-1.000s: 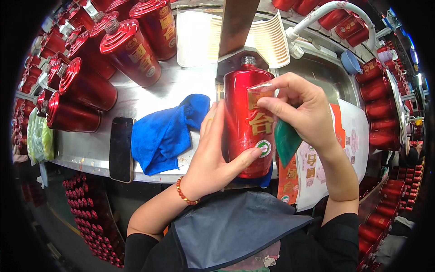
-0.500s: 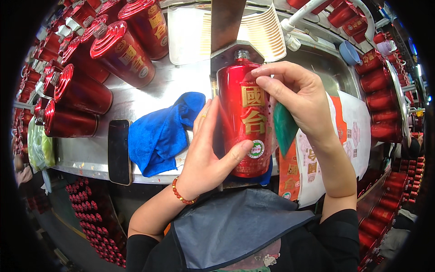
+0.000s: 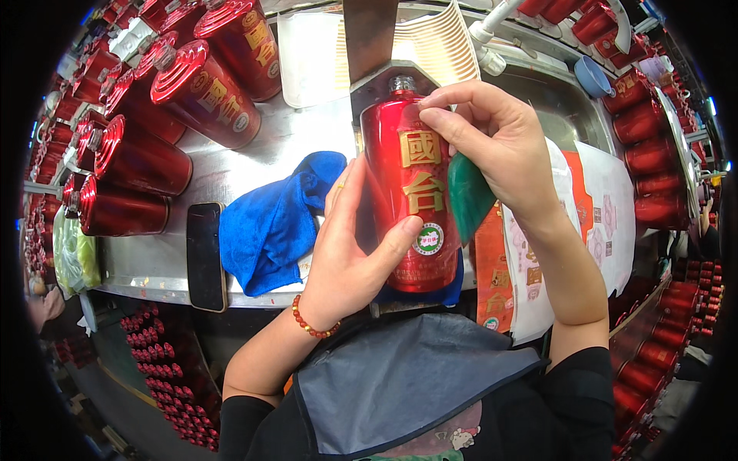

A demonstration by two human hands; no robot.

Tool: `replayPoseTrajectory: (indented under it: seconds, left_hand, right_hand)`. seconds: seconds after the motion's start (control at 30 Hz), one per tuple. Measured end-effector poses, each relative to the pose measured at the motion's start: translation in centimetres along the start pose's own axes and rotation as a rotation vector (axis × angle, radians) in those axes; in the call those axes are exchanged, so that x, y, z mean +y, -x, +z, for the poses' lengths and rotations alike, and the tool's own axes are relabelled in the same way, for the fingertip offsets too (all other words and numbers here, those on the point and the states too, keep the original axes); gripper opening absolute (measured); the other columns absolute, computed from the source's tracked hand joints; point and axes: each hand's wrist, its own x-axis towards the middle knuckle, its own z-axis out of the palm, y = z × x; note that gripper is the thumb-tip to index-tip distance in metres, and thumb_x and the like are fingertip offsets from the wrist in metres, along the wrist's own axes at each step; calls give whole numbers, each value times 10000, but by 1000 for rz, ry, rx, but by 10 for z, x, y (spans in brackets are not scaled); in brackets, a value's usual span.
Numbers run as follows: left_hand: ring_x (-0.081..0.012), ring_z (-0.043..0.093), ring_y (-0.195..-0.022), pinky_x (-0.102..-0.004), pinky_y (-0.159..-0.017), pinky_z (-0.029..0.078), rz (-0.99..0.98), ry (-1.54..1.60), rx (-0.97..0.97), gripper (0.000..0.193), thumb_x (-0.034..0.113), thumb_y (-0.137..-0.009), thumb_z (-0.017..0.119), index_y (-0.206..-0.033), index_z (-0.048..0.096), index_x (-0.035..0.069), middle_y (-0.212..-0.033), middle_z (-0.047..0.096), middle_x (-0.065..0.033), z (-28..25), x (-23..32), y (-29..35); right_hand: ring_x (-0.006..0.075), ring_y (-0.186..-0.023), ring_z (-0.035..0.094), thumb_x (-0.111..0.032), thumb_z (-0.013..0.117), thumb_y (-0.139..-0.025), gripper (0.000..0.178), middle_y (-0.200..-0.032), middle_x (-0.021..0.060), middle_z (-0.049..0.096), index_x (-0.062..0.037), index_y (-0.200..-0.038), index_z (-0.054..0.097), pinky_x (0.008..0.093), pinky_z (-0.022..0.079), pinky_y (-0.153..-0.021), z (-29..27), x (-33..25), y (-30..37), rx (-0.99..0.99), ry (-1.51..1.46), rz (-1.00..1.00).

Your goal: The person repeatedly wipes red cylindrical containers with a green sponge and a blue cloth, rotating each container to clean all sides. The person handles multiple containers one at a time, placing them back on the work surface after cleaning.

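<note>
I hold a glossy red bottle with gold characters and a small round green-and-white sticker upright over a steel worktable. My left hand wraps its lower left side, thumb pressed beside the sticker. My right hand grips the bottle's upper right shoulder with fingertips near the neck, and a green pad is tucked under its palm against the bottle. The clear bottle mouth has no cap.
A blue cloth and a black phone lie left of the bottle. Several red bottles lie on their sides at the back left; more stand at the right. Printed label sheets and a steel sink are to the right.
The bottle has been turned so its gold characters and round sticker face me. My right hand shifted from the front of the bottle to its upper right shoulder.
</note>
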Motion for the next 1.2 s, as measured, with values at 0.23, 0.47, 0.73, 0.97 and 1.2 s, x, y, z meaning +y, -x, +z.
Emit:
replayPoseTrajectory:
  seconds: [0.23,0.47,0.73,0.97,1.2]
  left_hand:
    - [-351,319,-1502,-429,-1216,281,29,16,-10,748,278,-1010,665,-1578,309,-54,-1592,368,-243,-7,-8,5]
    - [-363,145,-1564,-474,-1253,148,177,-247,-44,631,374,-1094,499,-1592,350,17,-1628,387,-141,-9,-35,10]
    - [-361,161,-1560,-474,-1252,167,165,-227,-51,587,321,-1096,510,-1580,376,16,-1620,403,-137,-10,-38,12]
    - [-353,177,-1558,-466,-1248,184,168,-192,-50,599,342,-1094,505,-1574,382,7,-1610,416,-138,-9,-35,11]
    - [-353,216,-1550,-461,-1240,222,83,-89,-42,750,283,-958,710,-1555,385,-35,-1581,419,-204,-9,-25,10]
  right_hand:
    - [15,-689,566,-146,745,-954,283,-734,-22,629,-21,-1203,699,184,433,-600,-7,2,1,86,49,17]
    - [21,-732,581,-287,672,-1015,593,-1104,56,664,-6,-1498,472,163,466,-605,-35,13,57,-107,-98,380]
    - [26,-729,561,-120,865,-845,917,-1278,121,537,22,-1577,331,173,457,-640,-11,12,84,-152,-331,504]
    - [44,-765,587,-167,824,-894,853,-1268,109,558,9,-1575,342,185,502,-655,-16,13,86,-143,-506,579]
    - [64,-724,577,-143,805,-887,809,-1255,109,589,13,-1558,380,202,481,-617,-20,18,101,-179,-524,632]
